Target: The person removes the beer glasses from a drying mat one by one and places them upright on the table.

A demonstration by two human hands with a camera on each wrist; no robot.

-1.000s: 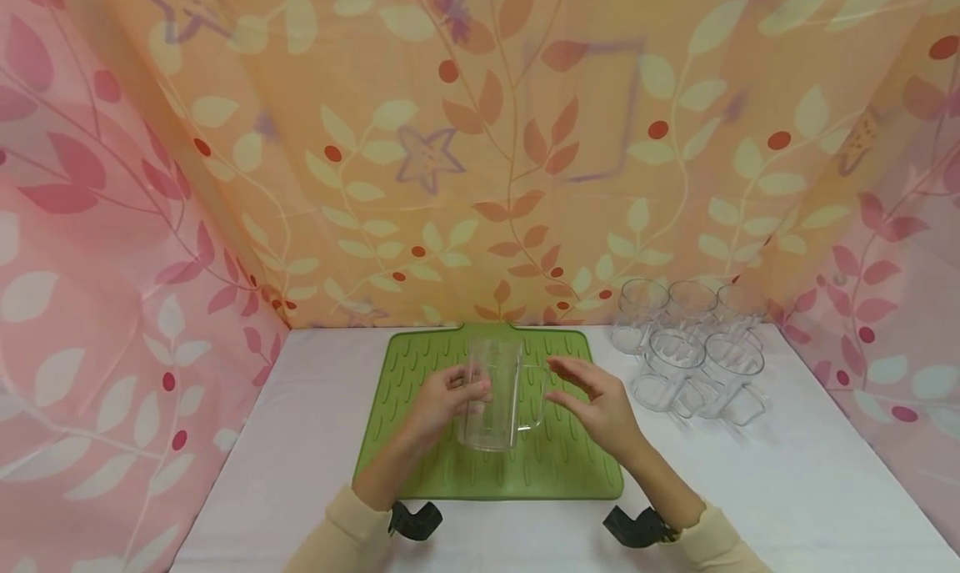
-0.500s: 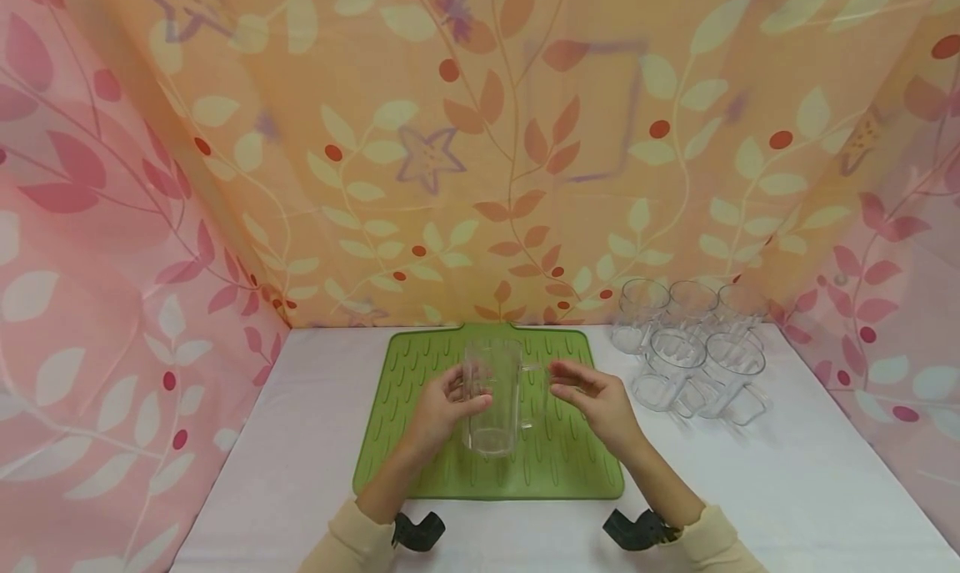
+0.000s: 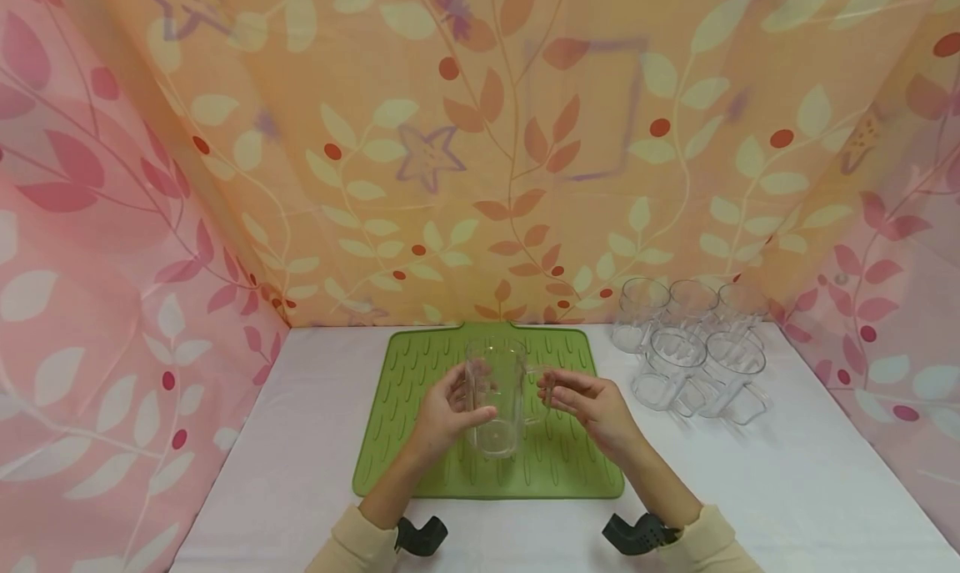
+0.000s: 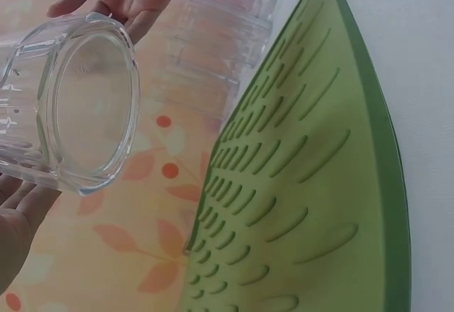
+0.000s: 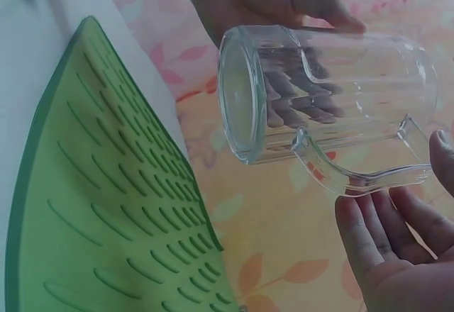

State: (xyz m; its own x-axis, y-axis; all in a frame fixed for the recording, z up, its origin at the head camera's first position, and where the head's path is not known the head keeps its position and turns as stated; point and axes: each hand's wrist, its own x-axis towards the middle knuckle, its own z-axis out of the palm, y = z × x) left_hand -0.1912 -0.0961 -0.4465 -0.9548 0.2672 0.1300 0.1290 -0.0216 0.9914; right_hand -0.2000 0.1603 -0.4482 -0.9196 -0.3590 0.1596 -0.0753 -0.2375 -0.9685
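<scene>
A clear glass mug (image 3: 497,398) is held up over a green ridged mat (image 3: 420,473). Its base faces toward me in the head view and its mouth points away. My left hand (image 3: 441,410) grips the mug's body from the left, thumb across the near side; its fingers show through the glass in the right wrist view. My right hand (image 3: 596,406) has its fingertips and thumb at the mug's handle (image 5: 362,179), pinching it lightly. In the left wrist view the mug's round base (image 4: 96,103) is seen close up.
Several more clear mugs (image 3: 677,348) stand in two rows on the white tabletop (image 3: 795,473) at the back right. Patterned cloth (image 3: 480,181) walls the table at the back and both sides.
My right fingertips have moved left, from beside the handle onto it. The mug has tipped slightly in my left hand, so more of its base shows.
</scene>
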